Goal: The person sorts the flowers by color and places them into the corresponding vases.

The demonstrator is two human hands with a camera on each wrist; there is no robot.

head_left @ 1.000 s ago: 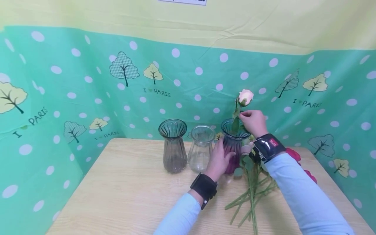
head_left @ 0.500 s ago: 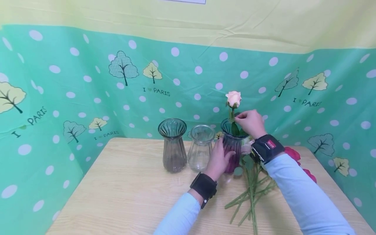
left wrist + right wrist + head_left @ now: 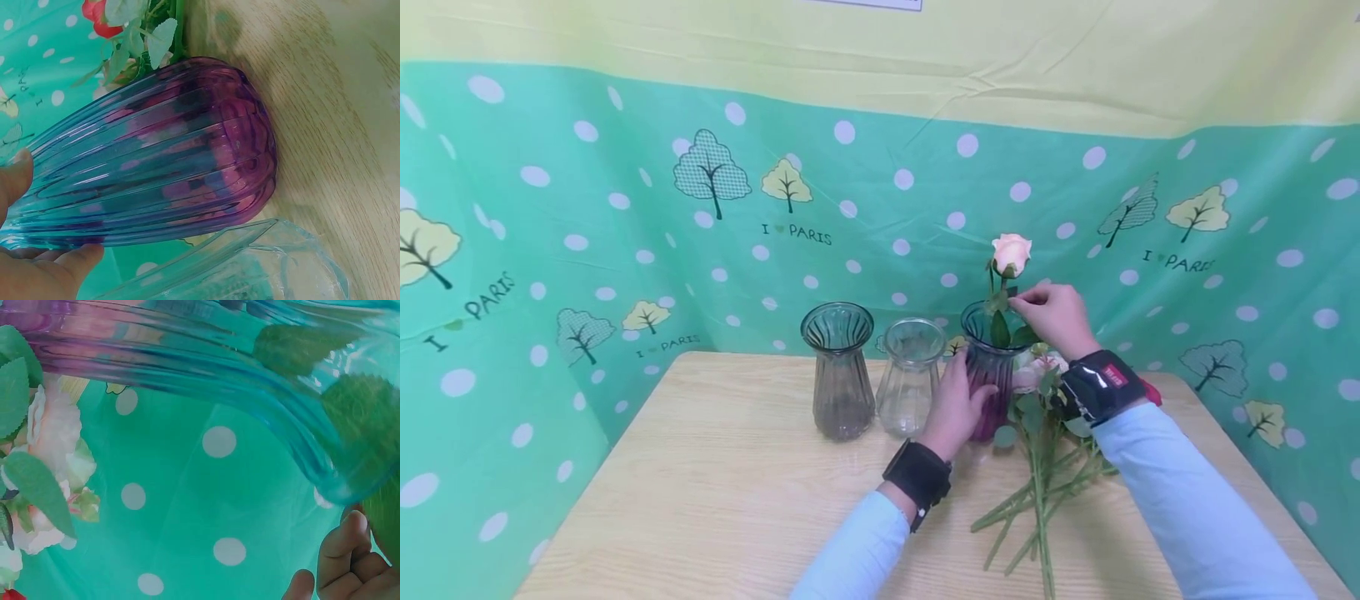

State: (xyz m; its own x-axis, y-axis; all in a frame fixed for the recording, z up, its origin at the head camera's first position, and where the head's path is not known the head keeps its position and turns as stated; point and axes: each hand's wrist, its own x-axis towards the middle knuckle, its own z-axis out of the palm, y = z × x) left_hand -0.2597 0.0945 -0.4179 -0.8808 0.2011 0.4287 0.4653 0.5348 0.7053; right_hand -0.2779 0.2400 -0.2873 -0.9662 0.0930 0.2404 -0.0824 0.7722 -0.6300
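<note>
A pale pink rose (image 3: 1011,254) stands upright in the purple-blue ribbed glass vase (image 3: 988,392), its leaves at the rim and its bloom well above. My right hand (image 3: 1060,317) is beside the stem over the rim, thumb and fingertips pinching at a leaf. In the right wrist view, curled fingers (image 3: 347,556) show just below the vase's rim. Leaves show through the glass there. My left hand (image 3: 955,408) grips the vase's side, thumb toward the front. The left wrist view shows that thumb (image 3: 15,178) and fingers on opposite sides of the narrow part.
A clear glass vase (image 3: 912,379) stands close left of the purple one, and a grey ribbed vase (image 3: 844,375) farther left. Right of them lie several flowers with crossed green stems (image 3: 1037,508) on the wooden table (image 3: 737,500). A patterned cloth (image 3: 850,183) hangs behind.
The rose head tipped left, then came partly back right. My right hand went left with it and has now shifted right again. The left hand keeps its hold on the vase.
</note>
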